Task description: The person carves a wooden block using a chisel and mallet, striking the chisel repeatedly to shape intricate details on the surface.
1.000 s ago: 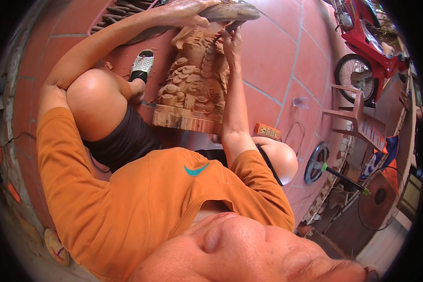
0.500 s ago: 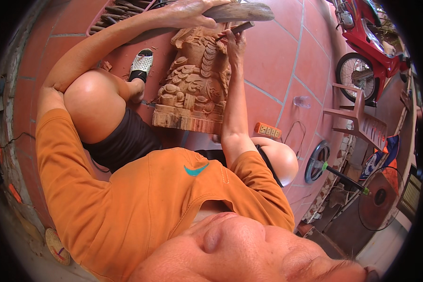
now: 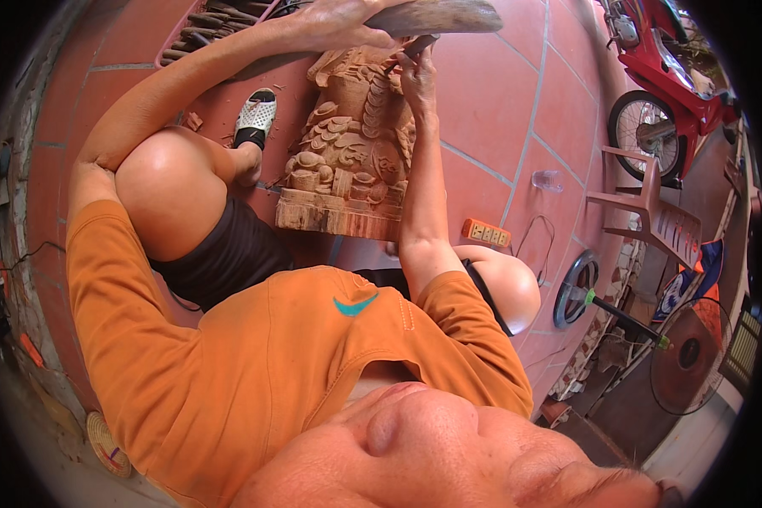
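Red floor tiles (image 3: 483, 102) around wood carving (image 3: 347, 161), power strip (image 3: 486, 233), cup (image 3: 548, 180) and chair (image 3: 652, 209).

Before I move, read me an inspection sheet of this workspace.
Surface: red tiled floor with pale joints.
Job's things: brown carved wooden sculpture in front of the person; grey wooden bar; dark rod-shaped tool.
Clutter: brown wood chips; clear plastic cup; pink-rimmed tray of long dark pieces.
Hands: left hand grips the bar; right hand holds the tool near the sculpture's far end; tip contact unclear.
Cables: thin dark cable beside orange multi-socket power strip; connection unclear.
Surroundings: red motorcycle, brown plastic chair, round fan, all to the right.
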`<state>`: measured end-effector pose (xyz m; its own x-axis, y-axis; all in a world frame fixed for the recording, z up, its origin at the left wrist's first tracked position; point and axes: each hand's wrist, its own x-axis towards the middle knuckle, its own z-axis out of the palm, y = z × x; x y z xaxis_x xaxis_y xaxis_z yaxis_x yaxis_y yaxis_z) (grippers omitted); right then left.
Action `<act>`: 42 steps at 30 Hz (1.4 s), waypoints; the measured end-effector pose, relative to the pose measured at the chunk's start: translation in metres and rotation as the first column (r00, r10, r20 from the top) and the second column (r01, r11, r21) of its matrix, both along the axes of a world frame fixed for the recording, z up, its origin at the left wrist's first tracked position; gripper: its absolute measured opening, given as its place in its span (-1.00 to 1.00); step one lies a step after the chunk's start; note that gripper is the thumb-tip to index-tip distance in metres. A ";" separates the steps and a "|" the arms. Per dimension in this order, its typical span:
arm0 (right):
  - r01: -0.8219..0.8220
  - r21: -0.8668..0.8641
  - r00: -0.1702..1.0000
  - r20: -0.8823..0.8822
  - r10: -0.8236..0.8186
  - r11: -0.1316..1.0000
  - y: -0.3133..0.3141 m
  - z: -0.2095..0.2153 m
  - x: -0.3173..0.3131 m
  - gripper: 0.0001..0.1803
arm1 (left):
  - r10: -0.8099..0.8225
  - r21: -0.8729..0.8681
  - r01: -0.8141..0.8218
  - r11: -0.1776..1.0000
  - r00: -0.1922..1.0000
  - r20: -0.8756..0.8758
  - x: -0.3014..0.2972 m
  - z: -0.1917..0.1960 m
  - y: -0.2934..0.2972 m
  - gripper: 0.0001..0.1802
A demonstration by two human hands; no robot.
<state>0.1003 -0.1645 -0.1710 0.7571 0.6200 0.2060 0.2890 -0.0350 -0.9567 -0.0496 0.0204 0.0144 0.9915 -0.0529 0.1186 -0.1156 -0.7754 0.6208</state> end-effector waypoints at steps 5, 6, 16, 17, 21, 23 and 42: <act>-0.032 -0.009 0.991 0.133 0.033 0.999 0.000 -0.005 0.003 -0.77 | 0.011 0.094 0.009 0.995 0.977 -0.214 -0.012 0.030 -0.006 -0.12; -0.041 0.000 0.985 0.165 0.041 0.999 0.003 -0.004 0.003 -0.77 | 0.014 0.082 0.000 0.997 0.987 -0.162 -0.011 0.027 -0.003 -0.12; -0.006 0.021 0.999 0.049 0.005 1.000 -0.002 -0.004 -0.001 -0.78 | 0.036 0.059 -0.026 0.998 0.984 -0.176 -0.011 0.029 -0.012 -0.14; 0.007 0.085 1.000 -0.004 -0.007 0.996 -0.004 -0.008 0.001 -0.78 | 0.043 0.073 -0.030 0.997 0.980 -0.196 -0.012 0.033 -0.014 -0.14; 0.162 0.223 0.959 -0.267 -0.100 0.961 -0.016 -0.019 0.005 -0.80 | -0.014 -0.095 -0.003 0.995 0.983 -0.183 -0.003 -0.006 0.013 -0.11; 0.183 0.259 0.937 -0.337 -0.089 0.948 -0.021 -0.017 0.005 -0.80 | -0.017 -0.161 -0.024 0.987 0.968 -0.251 -0.006 0.000 0.015 -0.10; 0.140 0.198 0.957 -0.278 -0.081 0.970 -0.021 -0.017 0.012 -0.83 | 0.042 -0.172 -0.061 0.983 0.993 -0.110 -0.016 0.038 -0.005 -0.09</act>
<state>0.1124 -0.1853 -0.1883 0.8636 0.4929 0.1060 0.0289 0.1615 -0.9864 -0.0659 0.0153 0.0526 0.9998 0.0108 0.0163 -0.0052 -0.6573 0.7536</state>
